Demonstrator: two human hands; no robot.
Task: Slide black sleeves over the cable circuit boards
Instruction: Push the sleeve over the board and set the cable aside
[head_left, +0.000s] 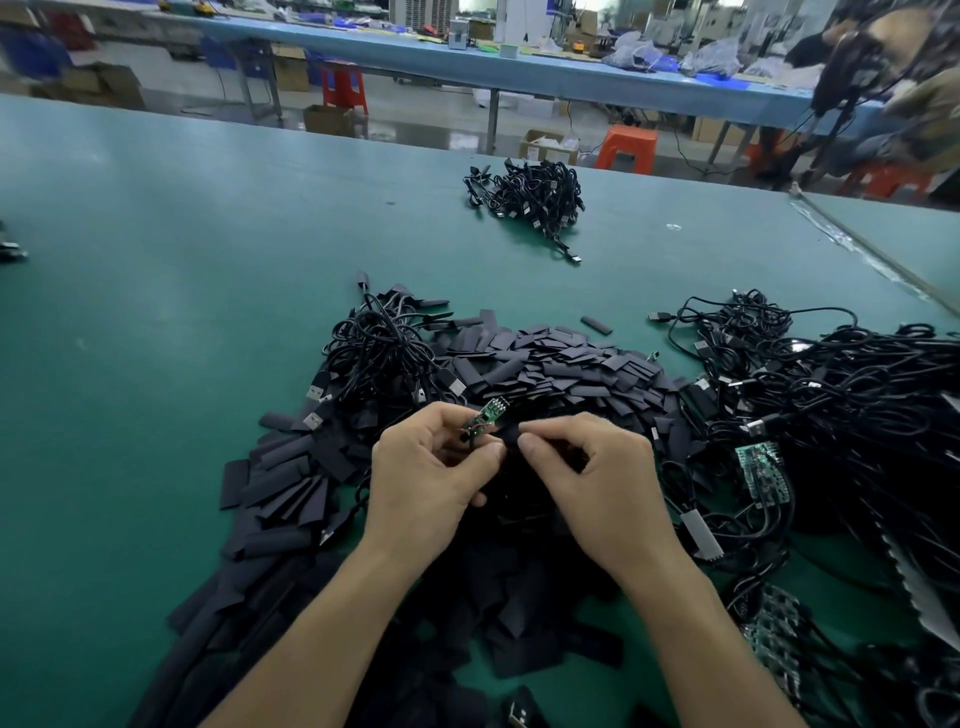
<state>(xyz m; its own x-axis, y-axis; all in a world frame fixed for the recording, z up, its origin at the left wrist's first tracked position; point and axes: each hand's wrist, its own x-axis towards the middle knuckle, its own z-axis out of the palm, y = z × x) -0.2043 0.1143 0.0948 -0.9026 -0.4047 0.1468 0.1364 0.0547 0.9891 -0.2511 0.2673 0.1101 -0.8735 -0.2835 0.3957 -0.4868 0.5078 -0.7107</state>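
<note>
Above the sleeve pile (561, 364), your left hand (431, 467) pinches the circuit board (484, 419) by its cable end; your right hand (597, 467) pinches a black sleeve (511, 435) beside it. Expect a light, rigid, fragile board: grip edges. Sleeve likely limp: hold its mouth.
</note>
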